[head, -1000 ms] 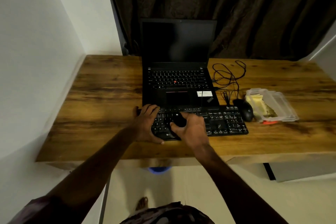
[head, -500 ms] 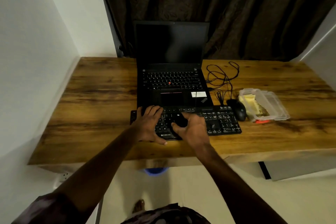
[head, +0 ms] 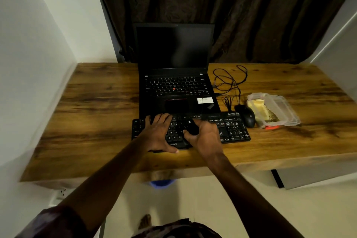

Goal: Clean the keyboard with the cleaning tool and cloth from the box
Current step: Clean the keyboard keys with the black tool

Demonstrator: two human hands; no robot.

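Head view: my left hand [head: 158, 133] flat on keyboard [head: 231, 121], right hand [head: 206, 138] gripping cleaning tool [head: 192, 128]; hard strokes could dislodge keys [head: 234, 132].

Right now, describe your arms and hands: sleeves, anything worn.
Both forearms are bare. The left hand and right hand wear no gloves; no watch or ring shows. A dark patterned sleeve covers the left upper arm; no sleeve shows on the right.

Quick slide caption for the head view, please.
Left hand rests on the black keyboard while the right hand holds a dark cleaning tool on its keys.
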